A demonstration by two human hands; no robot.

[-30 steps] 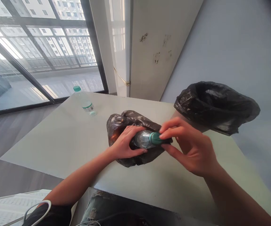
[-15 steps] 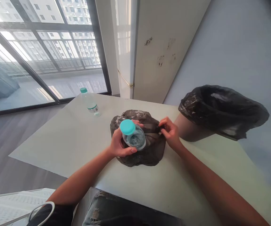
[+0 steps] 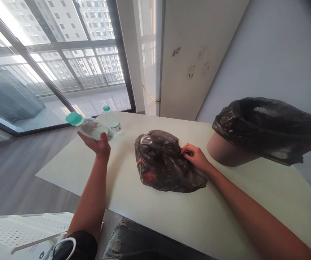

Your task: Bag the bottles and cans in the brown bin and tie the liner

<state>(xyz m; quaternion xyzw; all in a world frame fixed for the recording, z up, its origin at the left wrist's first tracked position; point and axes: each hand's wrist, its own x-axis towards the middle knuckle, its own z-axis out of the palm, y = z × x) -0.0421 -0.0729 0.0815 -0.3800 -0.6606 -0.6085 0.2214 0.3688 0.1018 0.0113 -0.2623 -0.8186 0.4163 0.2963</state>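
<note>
My left hand (image 3: 98,145) is wrapped round a clear plastic bottle (image 3: 92,127) with a teal cap, held tilted above the left part of the table. Just behind it, a second clear bottle (image 3: 111,117) with a green cap stands upright on the tabletop. A crumpled black plastic bag (image 3: 163,162) lies in the middle of the table, with something red showing through its film. At the bag's right side my right hand (image 3: 193,154) pinches its edge between thumb and fingers.
On the right of the white table (image 3: 150,213) stands a bin (image 3: 222,151) lined with a large black bag (image 3: 269,126). Behind the table are a pale cabinet-like surface (image 3: 198,36) and a glass door (image 3: 90,65). A white perforated panel (image 3: 17,231) is at lower left.
My left hand has carried the teal-capped bottle away from the bag, leftward and up. The black bag now lies fuller in view, while my right hand keeps hold of its edge.
</note>
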